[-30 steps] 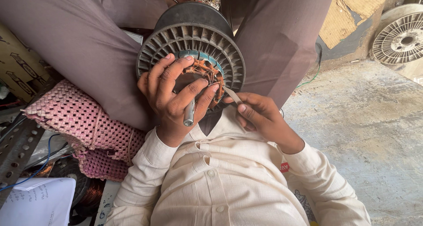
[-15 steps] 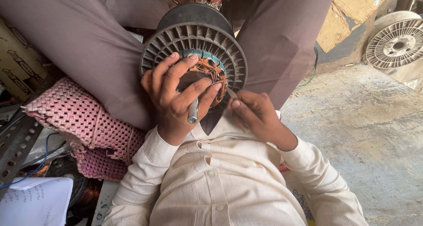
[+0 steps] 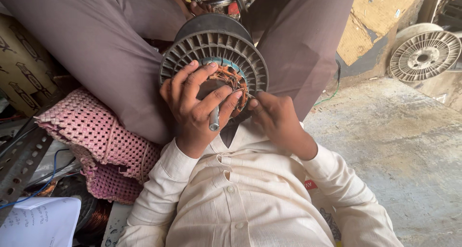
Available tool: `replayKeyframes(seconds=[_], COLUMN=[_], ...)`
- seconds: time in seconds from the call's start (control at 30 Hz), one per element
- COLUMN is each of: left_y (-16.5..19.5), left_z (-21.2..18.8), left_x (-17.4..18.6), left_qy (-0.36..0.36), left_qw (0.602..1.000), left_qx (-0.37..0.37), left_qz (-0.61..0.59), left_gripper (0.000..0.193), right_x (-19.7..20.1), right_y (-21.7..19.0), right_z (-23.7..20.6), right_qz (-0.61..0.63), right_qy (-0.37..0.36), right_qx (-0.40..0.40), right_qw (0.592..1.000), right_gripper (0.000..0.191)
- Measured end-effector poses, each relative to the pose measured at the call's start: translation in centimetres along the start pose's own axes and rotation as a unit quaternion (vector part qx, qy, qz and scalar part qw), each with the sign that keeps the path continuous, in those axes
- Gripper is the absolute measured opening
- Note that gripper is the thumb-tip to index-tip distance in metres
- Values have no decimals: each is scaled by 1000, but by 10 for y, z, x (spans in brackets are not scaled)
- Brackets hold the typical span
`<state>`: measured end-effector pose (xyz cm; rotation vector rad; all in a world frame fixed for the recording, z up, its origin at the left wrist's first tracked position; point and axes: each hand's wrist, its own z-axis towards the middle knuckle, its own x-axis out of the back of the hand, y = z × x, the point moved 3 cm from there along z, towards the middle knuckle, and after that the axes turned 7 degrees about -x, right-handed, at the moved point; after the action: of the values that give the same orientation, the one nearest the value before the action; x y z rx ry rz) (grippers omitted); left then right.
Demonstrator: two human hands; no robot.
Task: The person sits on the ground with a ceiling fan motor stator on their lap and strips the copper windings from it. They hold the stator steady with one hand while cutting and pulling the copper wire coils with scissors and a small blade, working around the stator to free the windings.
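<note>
The finned motor stator (image 3: 214,50) sits in the person's lap between the knees, copper windings (image 3: 231,81) packed in its bore. The left hand (image 3: 197,107) spreads over the opening, fingers curled round a metal rod (image 3: 213,119). The right hand (image 3: 272,117) pinches at the windings' edge. A pink woven cushion (image 3: 96,136) lies to the left.
</note>
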<state>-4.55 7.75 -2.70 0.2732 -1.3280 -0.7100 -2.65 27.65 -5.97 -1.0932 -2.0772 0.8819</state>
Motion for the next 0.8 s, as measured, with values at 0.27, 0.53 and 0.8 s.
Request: replayKeyframes(seconds=[0.27, 0.53, 0.8], left_y=[0, 1, 2], left_z=[-1, -1, 0], left_x=[1, 3, 5], left_qy=[4, -4, -4], left_qw=[1000, 1000, 1000], left_qx=[-7, -1, -2], left_qz=[-3, -8, -20], left_gripper=[17, 17, 16], right_x=[-4, 3, -2], right_y=[-11, 14, -1], right_z=[-13, 6, -3], right_qz=[-149, 233, 0], right_qy=[64, -132, -6], right_qx=[187, -137, -7], right_qw=[969, 954, 1000], right_gripper=[21, 31, 24])
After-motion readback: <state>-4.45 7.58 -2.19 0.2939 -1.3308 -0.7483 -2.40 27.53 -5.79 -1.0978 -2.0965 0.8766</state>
